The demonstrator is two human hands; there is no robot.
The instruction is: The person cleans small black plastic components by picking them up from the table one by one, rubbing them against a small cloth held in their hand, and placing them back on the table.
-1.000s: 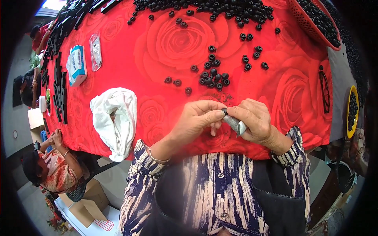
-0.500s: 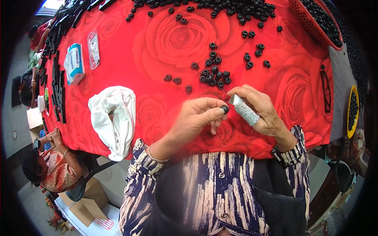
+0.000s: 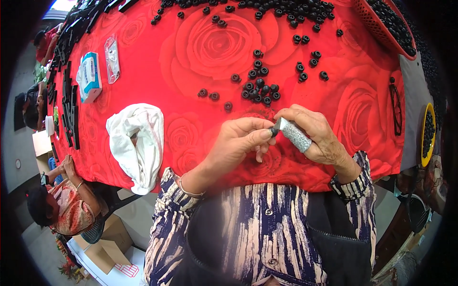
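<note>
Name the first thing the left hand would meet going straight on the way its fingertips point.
Probably the silvery tool in the right hand: its tip lies by the black piece the left hand pinches, perhaps touching; depth is unclear.

"How much of the black piece [image 3: 274, 131] in your left hand [image 3: 244, 138] can you make out?"
"Only part; your grip hides the rest. Whether your silver-wrapped tool [image 3: 296, 137] touches it is too small to tell."
"And the tool itself?"
"Your right hand [image 3: 317, 136] covers some of it."
"Toward the surface's [image 3: 95, 143] far edge?"
"The picture's top cuts off your heap of black pieces [image 3: 292, 18] and, near the far right corner, the red basket [image 3: 379, 32]."
</note>
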